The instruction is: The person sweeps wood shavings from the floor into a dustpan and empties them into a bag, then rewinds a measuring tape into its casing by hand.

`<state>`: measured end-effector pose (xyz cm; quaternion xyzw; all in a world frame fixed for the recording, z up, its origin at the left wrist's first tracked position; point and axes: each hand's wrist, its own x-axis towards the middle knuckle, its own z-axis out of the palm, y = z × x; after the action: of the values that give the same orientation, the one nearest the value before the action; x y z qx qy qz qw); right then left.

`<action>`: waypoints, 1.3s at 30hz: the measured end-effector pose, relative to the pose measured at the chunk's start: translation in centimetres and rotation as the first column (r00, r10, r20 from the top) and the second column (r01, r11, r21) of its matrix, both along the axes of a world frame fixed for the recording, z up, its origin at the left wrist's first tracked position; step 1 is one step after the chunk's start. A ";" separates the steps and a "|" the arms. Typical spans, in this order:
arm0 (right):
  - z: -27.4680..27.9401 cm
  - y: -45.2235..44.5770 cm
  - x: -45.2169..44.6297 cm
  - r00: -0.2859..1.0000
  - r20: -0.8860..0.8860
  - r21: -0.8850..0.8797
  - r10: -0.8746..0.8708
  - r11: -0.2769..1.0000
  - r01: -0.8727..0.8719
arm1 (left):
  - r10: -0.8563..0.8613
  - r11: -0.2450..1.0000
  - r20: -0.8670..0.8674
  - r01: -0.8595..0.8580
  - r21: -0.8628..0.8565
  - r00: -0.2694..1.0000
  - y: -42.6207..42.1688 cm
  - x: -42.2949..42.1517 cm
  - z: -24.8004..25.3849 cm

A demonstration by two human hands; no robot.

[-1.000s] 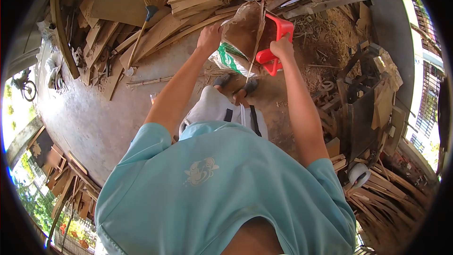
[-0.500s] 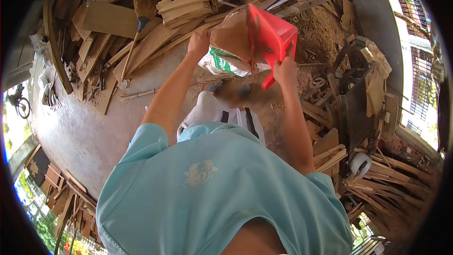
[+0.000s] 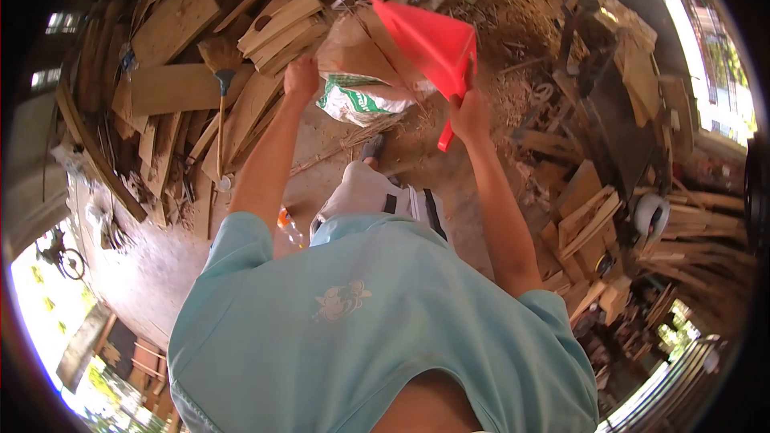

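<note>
My left hand [image 3: 301,78] is closed on the rim of a sack [image 3: 357,99], white with green print outside and brown inside its mouth. The sack's mouth faces up and is spread wide. In my right hand [image 3: 470,116] is the handle of a red dustpan [image 3: 425,36], with the fingers wrapped round it. The dustpan is tilted over the right side of the sack's mouth, its back edge hiding part of the opening. Whether anything remains on the pan cannot be seen.
A broom [image 3: 221,104] leans on stacked boards [image 3: 180,88] at the left. Wood shavings [image 3: 521,4] lie at the back right. Offcuts [image 3: 589,224] are heaped to my right. A bottle with an orange cap [image 3: 285,220] is on the floor by my left arm.
The dustpan has tipped further, showing more of its broad red face. Both hands, the sack and the dustpan sit further left in view, and the camera has turned. The bottle has come into sight.
</note>
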<state>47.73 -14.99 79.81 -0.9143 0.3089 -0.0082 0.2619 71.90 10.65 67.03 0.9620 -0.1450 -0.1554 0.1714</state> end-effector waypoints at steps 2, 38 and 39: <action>-0.6 -0.6 -2.8 0.982 0.146 0.067 -0.118 0.992 0.110 | 0.018 0.999 -0.006 -0.018 0.039 1.000 -0.6 0.1 0.7; -9.4 13.3 -26.8 0.251 0.127 0.297 -0.960 0.278 0.913 | -0.538 0.688 0.590 0.718 -0.105 0.602 -22.4 2.0 24.7; -9.8 13.7 -26.8 0.249 0.124 0.310 -0.960 0.276 0.910 | -0.646 0.640 0.704 0.712 0.290 0.294 -22.5 3.9 19.7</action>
<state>20.90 -1.28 70.05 -0.5103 0.7495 -0.2681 0.3255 75.79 -11.83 86.72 0.7698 -0.6007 0.2100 0.0492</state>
